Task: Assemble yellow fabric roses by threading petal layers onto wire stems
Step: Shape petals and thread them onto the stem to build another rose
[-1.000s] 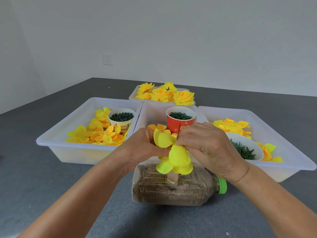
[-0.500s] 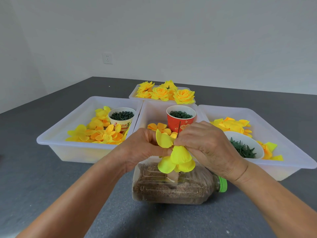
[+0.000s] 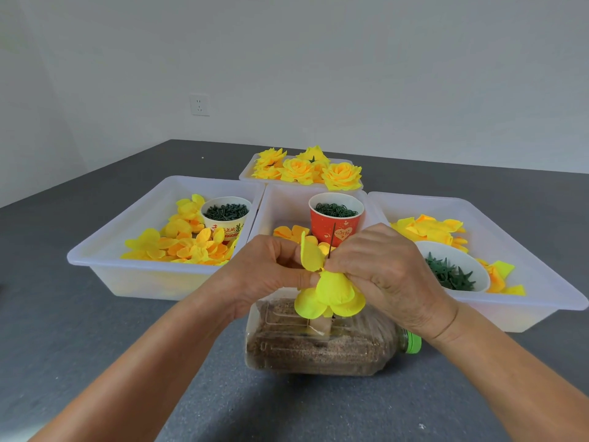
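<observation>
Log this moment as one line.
left hand: pinches yellow fabric petal layer | right hand: pinches same layer | thin wire stem: upright

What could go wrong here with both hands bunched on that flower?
The thin wire pokes up bare between the hands, so it could prick a finger or bend. The petals are only pinched by the left hand and right hand; a slip might tear them or tip the bottle beneath.

Open grey tabletop (image 3: 95,330) on both flanks; trays (image 3: 153,275) and bottle (image 3: 318,349) crowding the centre.
</observation>
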Demonstrator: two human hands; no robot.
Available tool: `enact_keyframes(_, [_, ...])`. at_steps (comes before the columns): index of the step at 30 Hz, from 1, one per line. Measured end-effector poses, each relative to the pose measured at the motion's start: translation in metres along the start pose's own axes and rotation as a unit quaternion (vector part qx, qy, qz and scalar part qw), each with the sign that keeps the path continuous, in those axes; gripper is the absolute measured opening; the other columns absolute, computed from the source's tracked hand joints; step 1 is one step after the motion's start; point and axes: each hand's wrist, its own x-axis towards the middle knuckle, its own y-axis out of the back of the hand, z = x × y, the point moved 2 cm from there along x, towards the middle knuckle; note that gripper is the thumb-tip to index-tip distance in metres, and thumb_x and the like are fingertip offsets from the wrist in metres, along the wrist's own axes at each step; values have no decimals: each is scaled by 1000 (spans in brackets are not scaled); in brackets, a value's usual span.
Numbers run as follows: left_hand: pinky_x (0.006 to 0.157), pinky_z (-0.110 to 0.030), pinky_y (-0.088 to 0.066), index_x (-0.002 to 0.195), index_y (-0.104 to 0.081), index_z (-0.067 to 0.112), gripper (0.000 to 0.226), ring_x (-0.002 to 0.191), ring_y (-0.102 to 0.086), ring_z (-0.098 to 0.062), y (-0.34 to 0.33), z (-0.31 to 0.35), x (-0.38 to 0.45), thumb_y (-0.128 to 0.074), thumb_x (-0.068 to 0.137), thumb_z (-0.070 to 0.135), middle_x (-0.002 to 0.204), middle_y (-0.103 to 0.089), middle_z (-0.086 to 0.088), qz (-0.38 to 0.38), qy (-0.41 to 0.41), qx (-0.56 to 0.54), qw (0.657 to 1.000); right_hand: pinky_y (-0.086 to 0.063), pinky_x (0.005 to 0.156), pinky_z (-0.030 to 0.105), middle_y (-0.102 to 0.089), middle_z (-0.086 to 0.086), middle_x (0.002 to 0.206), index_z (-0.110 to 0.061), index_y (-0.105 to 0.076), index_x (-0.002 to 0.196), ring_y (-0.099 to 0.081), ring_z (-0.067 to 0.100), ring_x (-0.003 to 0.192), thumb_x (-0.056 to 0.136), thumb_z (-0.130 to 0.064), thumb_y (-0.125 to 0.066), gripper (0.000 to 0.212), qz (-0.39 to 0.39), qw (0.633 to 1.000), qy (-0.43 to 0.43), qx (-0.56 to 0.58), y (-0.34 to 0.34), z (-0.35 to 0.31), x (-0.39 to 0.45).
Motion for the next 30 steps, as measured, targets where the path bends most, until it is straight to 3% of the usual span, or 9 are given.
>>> enact_keyframes(5, [84,-30,-54,101,-65,-11,26,95,-65,-31,0,-2,0,-67,76,-8,102,-68,-24,12,2,2,1000,-50,71,37,-72,4,83,-4,-73,84,-68,24,76,75,1,-68,12,0,999,-45,18,-1,4,-4])
enact_keyframes(9, [74,-22,-55,92,-69,0,18,82,-68,-15,-2,0,-1,-67,76,-8,86,-72,-7,5,-2,-13,1000,-45,79,37,-71,1,89,-7,-71,88,-64,17,86,71,0,-68,18,23,992,-120,42,-1,5,-11])
enact_keyframes(15, [80,-26,-55,102,-65,-6,25,90,-66,-21,-3,0,-1,-66,77,-9,99,-70,-17,13,1,-18,1000,-47,74,34,-71,2,88,-7,-73,86,-66,23,81,74,-2,-69,14,20,997,-77,8,-4,3,-11])
enact_keyframes(26, [77,-23,-56,100,-68,2,28,88,-69,-18,-2,-1,-1,-70,74,-4,98,-72,-10,-1,6,-26,1000,-44,76,36,-71,0,78,-6,-73,75,-68,21,75,69,4,-71,12,3,997,-55,47,-6,9,-9])
enact_keyframes(28, [80,-25,-55,103,-65,0,32,90,-68,-23,-1,-1,-1,-73,72,-4,99,-72,-13,20,-1,-2,1000,-43,77,35,-71,0,78,-6,-73,75,-68,20,76,69,3,-70,12,-6,996,-64,65,-7,10,-9])
enact_keyframes(30, [72,-19,-51,102,-61,3,38,80,-62,-18,1,1,-2,-78,68,-3,95,-70,-12,59,-13,60,996,-44,77,36,-71,-1,79,-7,-74,77,-67,19,78,72,1,-70,10,-10,994,-74,74,-7,10,-9])
